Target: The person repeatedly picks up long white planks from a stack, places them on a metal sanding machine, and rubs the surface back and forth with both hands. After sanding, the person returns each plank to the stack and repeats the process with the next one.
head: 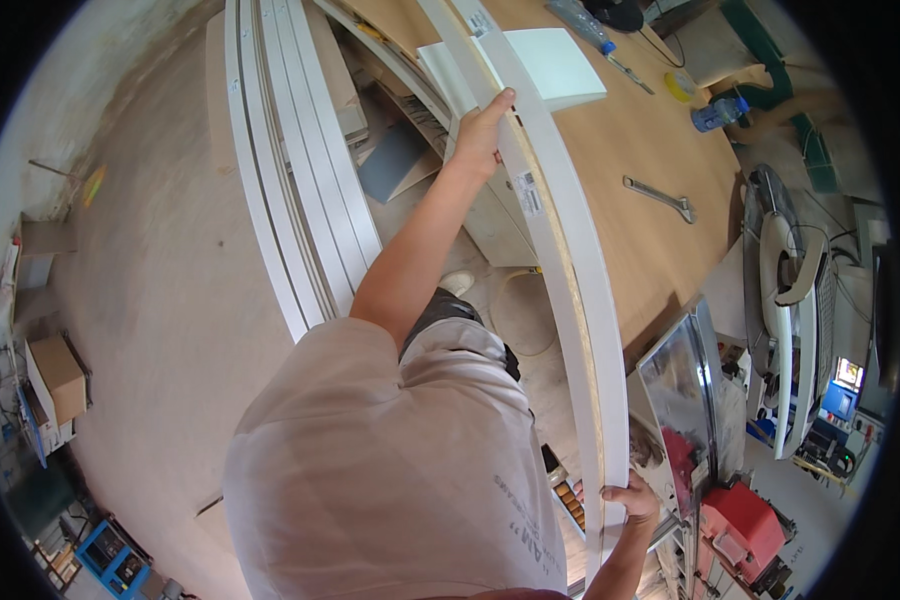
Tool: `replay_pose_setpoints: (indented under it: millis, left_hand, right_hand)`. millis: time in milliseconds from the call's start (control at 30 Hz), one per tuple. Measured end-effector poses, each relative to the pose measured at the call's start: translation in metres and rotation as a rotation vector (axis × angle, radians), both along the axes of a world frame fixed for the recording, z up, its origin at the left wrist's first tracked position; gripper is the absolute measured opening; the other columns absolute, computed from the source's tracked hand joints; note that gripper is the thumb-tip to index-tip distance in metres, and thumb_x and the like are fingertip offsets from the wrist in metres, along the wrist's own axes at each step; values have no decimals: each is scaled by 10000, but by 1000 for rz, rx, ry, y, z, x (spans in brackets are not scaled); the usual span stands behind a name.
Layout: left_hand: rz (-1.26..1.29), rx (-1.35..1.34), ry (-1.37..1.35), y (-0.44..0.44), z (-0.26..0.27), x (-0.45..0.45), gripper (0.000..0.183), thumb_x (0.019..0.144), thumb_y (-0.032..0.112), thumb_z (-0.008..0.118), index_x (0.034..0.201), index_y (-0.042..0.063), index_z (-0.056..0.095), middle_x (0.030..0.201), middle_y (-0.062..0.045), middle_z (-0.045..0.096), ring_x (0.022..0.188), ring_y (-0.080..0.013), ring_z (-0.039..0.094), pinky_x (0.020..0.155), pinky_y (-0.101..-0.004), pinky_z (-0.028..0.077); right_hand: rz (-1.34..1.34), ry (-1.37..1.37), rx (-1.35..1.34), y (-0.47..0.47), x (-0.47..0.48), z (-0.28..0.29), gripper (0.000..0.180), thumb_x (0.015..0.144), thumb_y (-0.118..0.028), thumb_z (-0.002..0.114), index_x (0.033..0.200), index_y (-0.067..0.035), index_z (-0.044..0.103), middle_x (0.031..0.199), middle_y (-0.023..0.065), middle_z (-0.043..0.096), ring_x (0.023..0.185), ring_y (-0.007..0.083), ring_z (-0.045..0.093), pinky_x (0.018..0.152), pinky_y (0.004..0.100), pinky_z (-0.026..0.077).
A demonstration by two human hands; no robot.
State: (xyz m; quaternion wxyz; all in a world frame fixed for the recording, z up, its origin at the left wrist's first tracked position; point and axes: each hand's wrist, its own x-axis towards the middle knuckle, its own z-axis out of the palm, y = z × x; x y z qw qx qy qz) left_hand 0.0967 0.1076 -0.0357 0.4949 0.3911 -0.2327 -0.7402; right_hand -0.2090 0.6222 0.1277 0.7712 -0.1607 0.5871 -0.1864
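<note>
Long white profiles (570, 247), lying side by side with a yellowish strip between them and labels on them, run from the top of the view down to the bottom. My left hand (486, 129) grips them in the upper middle, its thumb on top. Lower right, my right hand (631, 498) holds the same profiles near their lower end. Behind them a white foam-like block (559, 67) lies on the wooden table (645, 255), and an adjustable wrench (660, 199) rests farther right.
More long white profiles (322, 165) stretch along my left. Bottles (720, 114) and a roll of yellow tape (678, 87) stand or lie at the table's far side. A glass-like panel (679, 397), a red machine (742, 529) and a white chair (787, 300) are at the right.
</note>
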Motion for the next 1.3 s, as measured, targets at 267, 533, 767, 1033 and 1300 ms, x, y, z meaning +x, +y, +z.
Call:
replay_pose_setpoints:
  millis: [267, 533, 767, 1033, 1300]
  left_hand:
    - [33, 6, -33, 4, 7, -4, 514, 891, 438, 808, 1131, 4, 671, 898, -44, 694, 676, -103, 669, 432, -246, 417]
    - [-25, 36, 5, 6, 8, 3, 443, 941, 450, 746, 1064, 31, 669, 802, -23, 677, 529, -79, 578, 374, -234, 330]
    - [-88, 25, 72, 1, 3, 9, 385, 958, 427, 728, 1051, 58, 674, 770, -1, 669, 467, -52, 500, 359, -212, 282]
    - [-102, -3, 60, 0, 4, 10, 300, 975, 393, 716, 974, 97, 667, 687, 40, 625, 431, -23, 445, 358, -198, 294]
    - [-83, 0, 29, 3, 9, 8, 279, 982, 380, 701, 972, 104, 667, 687, 46, 627, 433, -25, 451, 362, -205, 286]
  right_hand:
    - [-86, -84, 14, 4, 1, -9, 575, 795, -36, 661, 1332, 156, 579, 1285, 279, 683, 1159, 411, 687, 1048, 485, 514]
    - [-154, -152, 49, 8, 0, -10, 616, 799, -56, 695, 1351, 178, 553, 1310, 296, 665, 1177, 425, 678, 1056, 475, 511]
    - [-147, -132, 39, 15, 2, -8, 622, 798, -45, 704, 1356, 180, 543, 1310, 305, 660, 1173, 433, 680, 1028, 468, 531]
    - [-111, -194, 12, 15, 2, -8, 613, 794, -68, 697, 1342, 173, 564, 1314, 300, 660, 1163, 406, 685, 1046, 482, 505]
    - [-111, -214, 26, 12, 1, -7, 585, 808, -69, 693, 1334, 161, 581, 1300, 283, 673, 1132, 379, 693, 1053, 470, 497]
